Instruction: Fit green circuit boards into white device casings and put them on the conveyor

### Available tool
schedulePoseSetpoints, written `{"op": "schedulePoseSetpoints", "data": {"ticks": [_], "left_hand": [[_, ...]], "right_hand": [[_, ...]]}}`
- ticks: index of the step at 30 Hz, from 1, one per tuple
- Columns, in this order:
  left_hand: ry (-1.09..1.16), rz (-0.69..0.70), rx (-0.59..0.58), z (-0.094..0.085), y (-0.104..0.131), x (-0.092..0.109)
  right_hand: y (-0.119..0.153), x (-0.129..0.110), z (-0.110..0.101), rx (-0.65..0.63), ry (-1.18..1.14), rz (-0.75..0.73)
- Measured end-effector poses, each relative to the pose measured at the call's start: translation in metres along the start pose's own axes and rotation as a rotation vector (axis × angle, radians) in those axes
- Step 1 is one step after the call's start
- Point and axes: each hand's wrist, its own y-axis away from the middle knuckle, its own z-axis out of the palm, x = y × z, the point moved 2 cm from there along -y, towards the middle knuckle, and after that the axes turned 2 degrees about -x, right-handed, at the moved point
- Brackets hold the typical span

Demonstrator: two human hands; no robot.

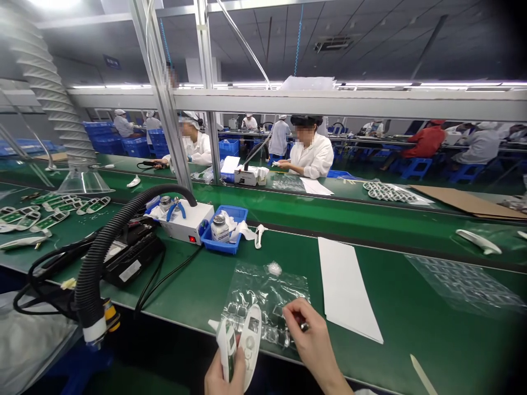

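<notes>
My left hand (224,370) is closed around an opened white handheld device. One half (229,343) shows a small dark screen, a green circuit board and a pointed tip; the other is an empty white shell (251,345), held alongside it. Over the clear plastic sheet (267,288), my right hand (307,334) is pinched shut. A small square edge shows by its fingertips and a dark shiny bit lies inside the curled fingers; I cannot make out what is gripped. Several clear square pieces (269,333) lie on the sheet's near part, and a crumpled clear lump (274,268) at its far edge.
White paper (348,288) lies right of the sheet. Behind stand a blue tray (224,249) with a bottle and a white box (187,222) with a black hose (93,269). Several device halves (53,211) lie left. Co-workers (312,148) sit across the green bench.
</notes>
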Motion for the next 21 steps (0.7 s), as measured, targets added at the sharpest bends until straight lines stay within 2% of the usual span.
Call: {"op": "schedulePoseSetpoints", "data": {"ticks": [4, 9, 14, 21], "left_hand": [[-0.036, 0.159, 0.050, 0.007, 0.001, -0.001], [-0.084, 0.331, 0.120, 0.014, 0.005, -0.002], [-0.111, 0.337, 0.148, 0.015, 0.007, -0.004], [-0.118, 0.334, 0.143, 0.017, 0.007, -0.007]], "right_hand": [[-0.003, -0.015, 0.001, -0.052, -0.175, 0.164], [0.003, -0.023, 0.021, -0.107, -0.216, 0.195], [0.005, -0.015, 0.034, -0.071, -0.191, 0.175], [0.002, -0.015, 0.035, -0.089, -0.140, 0.166]]}}
